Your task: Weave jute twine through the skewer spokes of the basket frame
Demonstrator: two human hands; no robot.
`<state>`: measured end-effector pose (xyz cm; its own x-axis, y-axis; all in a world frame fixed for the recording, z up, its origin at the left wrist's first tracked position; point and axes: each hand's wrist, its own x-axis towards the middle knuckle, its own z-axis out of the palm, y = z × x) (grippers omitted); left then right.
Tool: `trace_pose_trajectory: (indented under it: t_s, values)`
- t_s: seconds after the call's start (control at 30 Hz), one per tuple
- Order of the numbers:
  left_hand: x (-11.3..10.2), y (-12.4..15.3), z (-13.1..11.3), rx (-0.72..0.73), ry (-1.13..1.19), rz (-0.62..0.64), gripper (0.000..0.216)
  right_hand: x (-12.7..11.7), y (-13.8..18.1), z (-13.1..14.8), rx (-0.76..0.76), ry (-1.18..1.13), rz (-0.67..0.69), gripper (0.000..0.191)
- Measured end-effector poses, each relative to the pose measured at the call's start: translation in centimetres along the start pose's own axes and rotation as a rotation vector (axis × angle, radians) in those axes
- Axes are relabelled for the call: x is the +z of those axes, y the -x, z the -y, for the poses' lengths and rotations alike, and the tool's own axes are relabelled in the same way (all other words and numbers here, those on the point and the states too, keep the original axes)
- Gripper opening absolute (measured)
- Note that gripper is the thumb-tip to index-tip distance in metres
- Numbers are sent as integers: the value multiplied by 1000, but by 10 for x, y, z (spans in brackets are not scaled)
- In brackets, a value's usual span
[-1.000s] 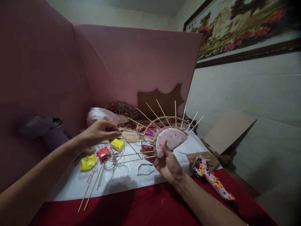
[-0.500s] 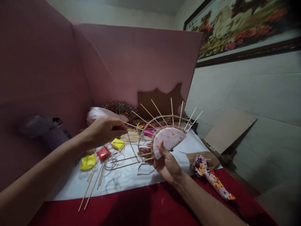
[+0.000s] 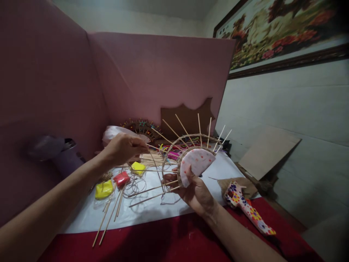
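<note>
While the right hand [image 3: 197, 194] clamps the light, brittle frame [image 3: 188, 137] by its stiff hub [image 3: 199, 162], the left hand [image 3: 123, 149] pinches one thin spoke [image 3: 156, 147]

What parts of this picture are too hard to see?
Head view: what the left hand pinches is too thin to tell, and its fingers cover it.
Head view: the purple thing is blurred.
Head view: the painting is cut off by the top and right edges.
Head view: the colourful bits are partly hidden behind the stick fan; the right hand covers its lower edge.
</note>
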<state>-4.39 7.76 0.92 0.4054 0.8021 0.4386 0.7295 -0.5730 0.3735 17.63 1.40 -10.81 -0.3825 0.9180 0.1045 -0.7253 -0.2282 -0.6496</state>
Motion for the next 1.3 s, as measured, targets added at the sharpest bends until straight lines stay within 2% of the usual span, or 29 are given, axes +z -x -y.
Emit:
trace_pose_trajectory:
  t_s: [0.1,0.2,0.5,0.7,0.93,1.03,1.3]
  values:
    - [5,2,5,-180,393,46,18,2,2,1,-10,-22,42,36]
    - [15,4,4,-260,637,96,22,5,4,2,-15,-26,94,35]
    - [51,6,-11,-219,749,133,19,3,5,0,29,-46,150,38]
    - [51,0,-4,-166,644,77,21,2,4,0,41,-44,145,37]
    - [34,-7,18,-176,591,286,21,3,6,-1,71,45,169,43]
    - [22,-13,23,-171,550,323,21,2,5,-2,70,44,182,45]
    - [-9,-25,24,16,51,209,20,-2,2,-3,94,31,128,47]
